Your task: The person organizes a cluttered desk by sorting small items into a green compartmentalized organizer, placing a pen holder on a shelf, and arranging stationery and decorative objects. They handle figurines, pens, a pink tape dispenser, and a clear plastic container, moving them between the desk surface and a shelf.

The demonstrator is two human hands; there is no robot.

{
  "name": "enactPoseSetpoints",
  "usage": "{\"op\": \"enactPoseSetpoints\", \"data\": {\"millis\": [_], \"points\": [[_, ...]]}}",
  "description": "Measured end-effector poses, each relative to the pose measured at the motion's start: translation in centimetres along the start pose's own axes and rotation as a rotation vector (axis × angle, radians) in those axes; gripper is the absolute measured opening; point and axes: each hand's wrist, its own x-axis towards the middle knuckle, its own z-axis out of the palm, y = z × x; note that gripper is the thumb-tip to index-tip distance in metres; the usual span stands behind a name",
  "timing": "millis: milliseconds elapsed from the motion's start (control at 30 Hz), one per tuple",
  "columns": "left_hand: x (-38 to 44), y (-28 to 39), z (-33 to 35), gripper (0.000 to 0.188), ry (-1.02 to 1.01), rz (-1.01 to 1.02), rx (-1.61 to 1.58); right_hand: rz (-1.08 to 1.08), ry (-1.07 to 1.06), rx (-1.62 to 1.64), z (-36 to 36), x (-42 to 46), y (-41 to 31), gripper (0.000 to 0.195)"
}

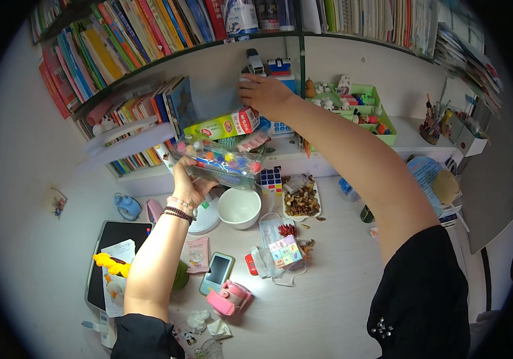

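Note:
My left hand [190, 183] holds a clear plastic box of paint pots [220, 162] at its left end, above the desk and in front of the shelf. My right hand [263, 95] reaches to the shelf, palm down, just in front of a stapler [255, 63]; its fingertips are near the stapler's base, and whether it grips something cannot be told. Below that hand lies a green and yellow carton [225, 126]. Beside it are a blue keypad device [282, 129] and a pink packet [252, 142].
A white bowl [239, 208], a Rubik's cube [271, 180] and a tray of dried pieces [301, 202] stand below the shelf. Nearer lie a phone-like device [217, 273], a pink toy camera [229, 298] and a face mask [265, 262]. A green organizer [384, 117] is at right.

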Motion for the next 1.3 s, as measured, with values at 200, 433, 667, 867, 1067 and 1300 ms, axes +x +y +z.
{"op": "enactPoseSetpoints", "data": {"millis": [200, 433, 667, 867, 1067, 1300], "points": [[0.9, 0.1, 1.2, 0.059, 0.01, -0.018, -0.058, 0.021, 0.0, -0.019, 0.3, -0.1, 0.0, 0.041], [0.2, 0.4, 0.4, 0.054, 0.026, -0.027, -0.067, -0.021, -0.041, 0.082, -0.7, 0.0, 0.5, 0.044], [0.6, -0.1, 0.3, 0.058, 0.062, -0.008, -0.056, -0.038, -0.098, 0.037, -0.3, -0.2, 0.7, 0.08], [0.5, 0.5, 0.7, 0.065, 0.057, -0.052, -0.12, -0.216, -0.215, -0.023, -2.2, -0.6, 2.4, 0.117], [0.1, 0.9, 0.5, 0.065, 0.029, -0.106, -0.15, -0.153, -0.095, 0.037, -1.1, -0.9, 1.3, 0.111], [0.0, 0.8, 1.0, 0.065, 0.082, -0.071, -0.125, -0.188, -0.029, -0.08, -1.0, 0.0, 0.9, 0.084]]}}
